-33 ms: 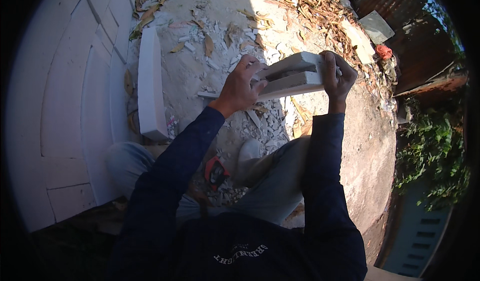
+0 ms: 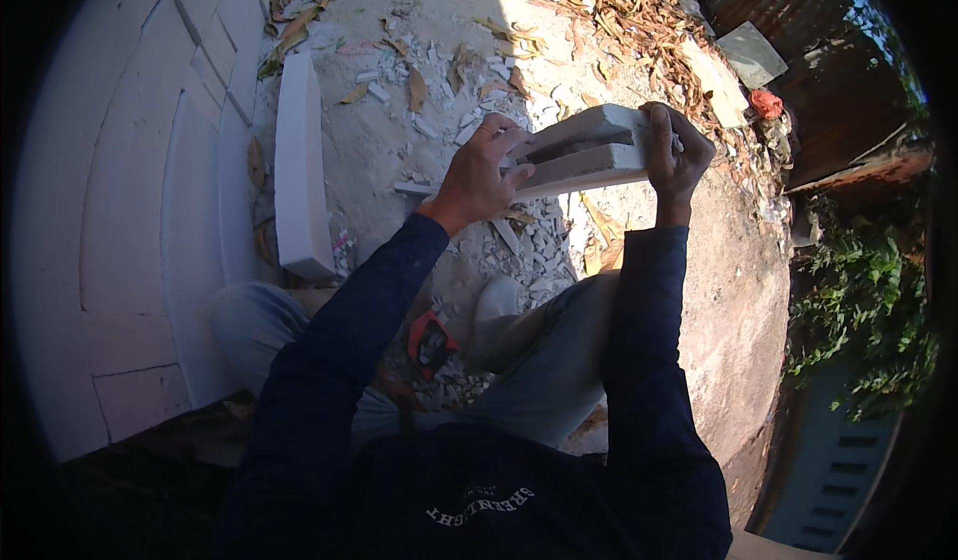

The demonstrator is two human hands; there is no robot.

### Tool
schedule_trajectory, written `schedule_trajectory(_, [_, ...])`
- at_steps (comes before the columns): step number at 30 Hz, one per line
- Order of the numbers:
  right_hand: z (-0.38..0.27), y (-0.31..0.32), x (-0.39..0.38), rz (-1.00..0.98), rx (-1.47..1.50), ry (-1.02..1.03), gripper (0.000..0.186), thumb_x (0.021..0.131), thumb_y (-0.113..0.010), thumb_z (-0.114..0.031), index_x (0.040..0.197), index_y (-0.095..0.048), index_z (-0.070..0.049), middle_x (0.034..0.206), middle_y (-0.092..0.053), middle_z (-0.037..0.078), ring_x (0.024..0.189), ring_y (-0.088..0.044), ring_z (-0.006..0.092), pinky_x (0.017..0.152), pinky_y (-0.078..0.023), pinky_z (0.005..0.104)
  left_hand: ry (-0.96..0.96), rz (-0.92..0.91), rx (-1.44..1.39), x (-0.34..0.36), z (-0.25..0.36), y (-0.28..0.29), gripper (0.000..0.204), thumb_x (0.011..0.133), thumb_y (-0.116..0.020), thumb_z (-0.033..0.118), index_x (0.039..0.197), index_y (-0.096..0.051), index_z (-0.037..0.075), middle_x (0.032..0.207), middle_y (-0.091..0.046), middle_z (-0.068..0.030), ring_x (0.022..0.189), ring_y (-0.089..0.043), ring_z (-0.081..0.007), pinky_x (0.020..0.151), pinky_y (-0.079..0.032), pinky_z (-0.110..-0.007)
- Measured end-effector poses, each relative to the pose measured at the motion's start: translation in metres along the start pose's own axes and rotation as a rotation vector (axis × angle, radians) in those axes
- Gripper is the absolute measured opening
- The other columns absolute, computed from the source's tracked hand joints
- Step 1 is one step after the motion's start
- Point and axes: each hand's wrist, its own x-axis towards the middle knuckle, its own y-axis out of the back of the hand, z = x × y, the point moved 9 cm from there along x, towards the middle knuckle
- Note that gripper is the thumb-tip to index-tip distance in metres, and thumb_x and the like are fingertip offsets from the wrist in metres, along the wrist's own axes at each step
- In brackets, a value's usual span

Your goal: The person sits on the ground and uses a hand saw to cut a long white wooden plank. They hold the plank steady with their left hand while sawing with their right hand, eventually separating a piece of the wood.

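Observation:
A whitish-grey lightweight concrete block is held up in front of me, above the rubble. A deep groove or notch runs along it between two thick strips. My left hand is closed on its left end, with fingertips and thumb at the groove's edges. My right hand grips the right end, thumb lying on the near face and fingers behind, partly hidden. On the ground to the left lies a long, plain white block, apart from both hands.
A white block wall rises along the left. Broken white chips cover the ground beneath my hands. Between my legs is a red and black object, kind unclear. Dry leaves pile up at far right, with a leafy shrub at the right.

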Motion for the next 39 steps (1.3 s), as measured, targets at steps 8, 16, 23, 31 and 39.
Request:
schedule_trajectory(8, [-0.004, -0.006, -0.002, -0.042, -0.040, -0.063, 0.029, 0.099, -0.063, -0.022, 0.097, -0.077, 0.003, 0.084, -0.075, 0.013, 0.077, -0.069, 0.0151, 0.074, -0.054, 0.0296, 0.155, 0.281, 0.019, 0.002, -0.035, 0.021, 0.027, 0.079, -0.073, 0.000, 0.105, -0.068, -0.001, 0.106, -0.061, -0.0159, 0.096, -0.063, -0.0347, 0.085, -0.051, -0.041])
schedule_trajectory(16, [-0.001, 0.003, -0.003, -0.029, -0.072, -0.043, 0.029, 0.099, -0.062, -0.021, 0.098, -0.077, 0.003, 0.085, -0.076, 0.013, 0.078, -0.070, 0.0158, 0.076, -0.055, 0.0296, 0.231, -0.103, 0.422, -0.039, -0.029, -0.005, 0.042, 0.080, -0.071, 0.008, 0.122, -0.065, 0.002, 0.127, -0.057, -0.0221, 0.122, -0.053, -0.0411, 0.102, -0.043, -0.046])
schedule_trajectory(23, [-0.003, 0.000, -0.004, -0.027, -0.052, 0.005, 0.028, 0.100, -0.062, -0.021, 0.098, -0.078, 0.002, 0.085, -0.076, 0.011, 0.079, -0.070, 0.0146, 0.076, -0.054, 0.0283, 0.680, -0.400, 0.323, -0.122, -0.185, -0.033, 0.040, 0.078, -0.068, 0.007, 0.117, -0.069, -0.002, 0.114, -0.069, -0.0256, 0.113, -0.064, -0.0403, 0.097, -0.049, -0.047])
schedule_trajectory(31, [0.003, 0.018, -0.008, 0.005, -0.042, 0.031, 0.034, 0.101, -0.061, -0.027, 0.095, -0.078, 0.001, 0.081, -0.075, 0.010, 0.075, -0.068, 0.0142, 0.072, -0.052, 0.0273, 0.752, -0.340, -0.058, -0.191, -0.224, -0.079, 0.051, 0.077, -0.057, 0.007, 0.127, -0.066, -0.001, 0.115, -0.066, -0.0323, 0.113, -0.063, -0.0437, 0.100, -0.049, -0.046])
schedule_trajectory(39, [-0.013, 0.014, -0.014, 0.011, -0.072, 0.056, 0.037, 0.102, -0.059, -0.028, 0.095, -0.078, 0.002, 0.081, -0.075, 0.010, 0.074, -0.067, 0.0158, 0.069, -0.051, 0.0282, 0.653, -0.070, 0.062, -0.158, -0.239, -0.122, 0.051, 0.076, -0.060, 0.010, 0.124, -0.062, -0.008, 0.121, -0.059, -0.0335, 0.116, -0.057, -0.0479, 0.103, -0.045, -0.047])
